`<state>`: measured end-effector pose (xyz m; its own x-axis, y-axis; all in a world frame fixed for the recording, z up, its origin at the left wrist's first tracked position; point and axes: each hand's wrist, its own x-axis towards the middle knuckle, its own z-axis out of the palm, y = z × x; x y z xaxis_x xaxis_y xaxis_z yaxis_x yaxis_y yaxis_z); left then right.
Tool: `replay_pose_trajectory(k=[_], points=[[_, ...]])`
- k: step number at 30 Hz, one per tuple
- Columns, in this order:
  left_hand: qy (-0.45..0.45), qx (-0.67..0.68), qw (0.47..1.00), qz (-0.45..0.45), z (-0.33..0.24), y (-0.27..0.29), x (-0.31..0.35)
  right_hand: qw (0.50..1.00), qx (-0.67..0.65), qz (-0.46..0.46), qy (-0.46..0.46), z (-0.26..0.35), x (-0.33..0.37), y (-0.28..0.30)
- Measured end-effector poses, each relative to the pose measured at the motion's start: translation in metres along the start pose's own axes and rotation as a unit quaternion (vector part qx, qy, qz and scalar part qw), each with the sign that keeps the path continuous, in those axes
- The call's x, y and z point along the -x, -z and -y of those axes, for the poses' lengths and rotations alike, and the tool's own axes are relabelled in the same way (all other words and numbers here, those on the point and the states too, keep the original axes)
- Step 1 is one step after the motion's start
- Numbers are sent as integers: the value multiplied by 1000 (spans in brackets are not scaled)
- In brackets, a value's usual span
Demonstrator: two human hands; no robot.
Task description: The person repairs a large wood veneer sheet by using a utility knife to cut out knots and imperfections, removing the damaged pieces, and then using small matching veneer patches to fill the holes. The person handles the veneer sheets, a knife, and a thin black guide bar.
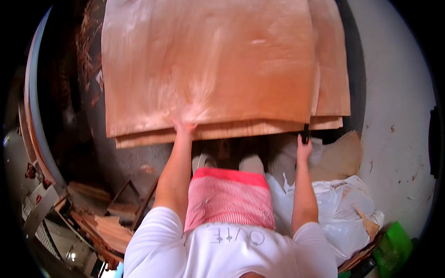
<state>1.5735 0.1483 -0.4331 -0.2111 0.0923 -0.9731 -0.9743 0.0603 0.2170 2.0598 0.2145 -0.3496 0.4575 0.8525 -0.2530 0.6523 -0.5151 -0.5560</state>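
Note:
A large reddish-tan wood veneer sheet [208,69] lies over other sheets [330,74], whose edges stick out to the right and at the near side. My left hand [184,126] grips its near edge, left of the middle, with the fingers partly hidden and blurred. At the sheet's near right corner, my right hand [304,146] is closed around a slim black tool [306,133]. The tool stands upright against the corner, and its exact kind is not clear.
White plastic sacks [343,213] and a brown sheet [342,155] lie right of my legs, beside a pale wall [394,116]. A green bag [395,248] sits at lower right. Wood scraps [109,231] and a dark frame [134,204] are at lower left.

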Motion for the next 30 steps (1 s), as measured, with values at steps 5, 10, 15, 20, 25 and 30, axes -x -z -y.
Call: replay_pose_trajectory(k=[5, 10, 15, 20, 25, 30], points=[[-28, 7, 997, -76, -1, -4, 0, 982, 164, -60, -72, -76, 36, 72], [-65, -34, 992, -107, 4, -1, -7, 950, 266, -145, -77, -117, 71, 169], [-85, -244, 954, -150, 29, 18, -9, 951, 263, -163, 13, -91, 86, 242], [-318, -568, 753, -98, 61, 28, 42, 968, 222, -112, 28, -63, 102, 213], [-415, -724, 525, 169, 47, 3, 130, 996, 70, 37, -37, -37, 142, 135], [-395, -732, 505, 228, -23, 22, 151, 969, -132, 180, -102, 58, 216, 87]])
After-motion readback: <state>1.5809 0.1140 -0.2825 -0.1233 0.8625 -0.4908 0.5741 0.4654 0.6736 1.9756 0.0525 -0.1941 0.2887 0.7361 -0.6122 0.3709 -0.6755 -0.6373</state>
